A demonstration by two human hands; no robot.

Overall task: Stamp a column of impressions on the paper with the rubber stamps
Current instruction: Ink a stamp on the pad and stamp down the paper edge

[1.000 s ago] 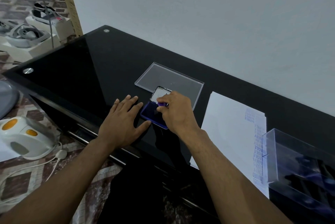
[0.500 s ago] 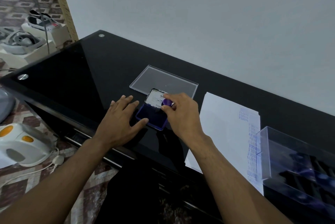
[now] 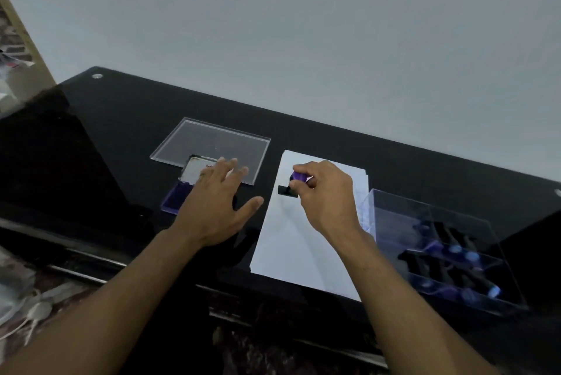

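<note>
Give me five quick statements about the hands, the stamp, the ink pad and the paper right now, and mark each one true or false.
1. The right hand pinches a purple-handled stamp over the paper. True.
2. The left hand grips a second stamp. False: its fingers are spread flat over the ink pad, holding nothing.
3. The stamp is at the near end of the paper. False: it is near the far left corner.
4. The clear box of stamps sits at the paper's right side. True.
5. The clear lid covers the paper. False: it lies on the table left of the paper, beyond the ink pad.
</note>
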